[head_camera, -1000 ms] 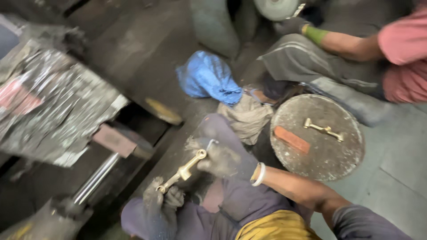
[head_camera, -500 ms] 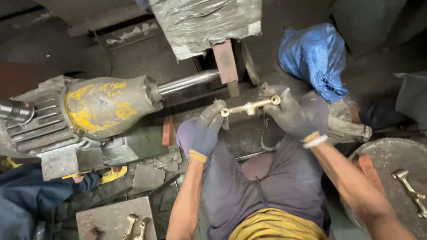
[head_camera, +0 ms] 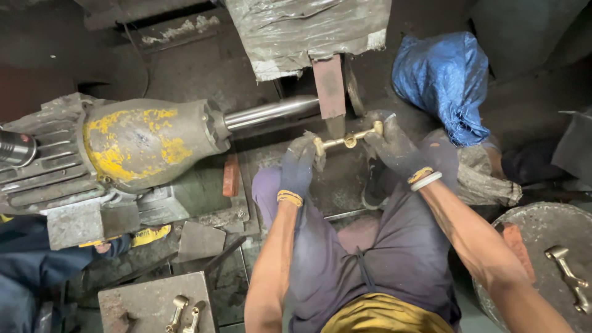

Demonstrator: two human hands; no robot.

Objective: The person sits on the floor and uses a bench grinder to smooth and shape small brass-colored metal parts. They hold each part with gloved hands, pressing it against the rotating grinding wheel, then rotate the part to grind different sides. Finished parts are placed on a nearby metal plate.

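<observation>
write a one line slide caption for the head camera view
Two gloved hands, left hand and right hand, hold a brass fitting by its ends beneath a sanding belt beside a yellow-stained motor.

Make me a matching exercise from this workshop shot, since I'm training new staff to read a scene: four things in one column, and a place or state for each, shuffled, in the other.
Things:
1. brass fitting
2. blue cloth bundle
3. motor housing
4. spare brass piece

Places or states:
A. lying on the round metal lid at lower right
B. held at its two ends by the left hand and the right hand, both gloved
C. grey with worn yellow paint, on the left
D. on the floor at upper right

Pairs: 1-B, 2-D, 3-C, 4-A
</observation>
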